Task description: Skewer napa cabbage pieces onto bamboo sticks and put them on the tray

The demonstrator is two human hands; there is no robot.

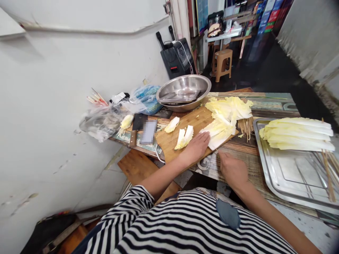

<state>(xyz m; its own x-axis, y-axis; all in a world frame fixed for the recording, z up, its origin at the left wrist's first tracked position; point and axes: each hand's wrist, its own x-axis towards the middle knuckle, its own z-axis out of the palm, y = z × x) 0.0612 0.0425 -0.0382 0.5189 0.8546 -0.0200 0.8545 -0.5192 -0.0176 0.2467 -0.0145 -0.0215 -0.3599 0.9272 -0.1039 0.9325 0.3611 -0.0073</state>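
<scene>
My left hand (197, 145) lies flat on the near end of a napa cabbage leaf (219, 132), pressing it against the wooden cutting board (200, 120). My right hand (233, 170) is closed just off the board's near edge. A thin bamboo skewer (216, 150) pokes out of its fingers toward the leaf's white base; most of it is hidden in the hand. More yellow leaves (230, 106) are heaped at the board's far right, beside a bundle of bamboo skewers (246, 127). Smaller leaf pieces (184, 137) sit left of my left hand.
On the right, a metal tray (280, 169) carries stacked cabbage leaves (296, 134) and skewers. A steel basin (184, 83) stands behind the board. Leftward are a cleaver (133, 138), a phone (148, 131), a small cabbage heart (126, 123) and plastic bags (103, 120) against the wall.
</scene>
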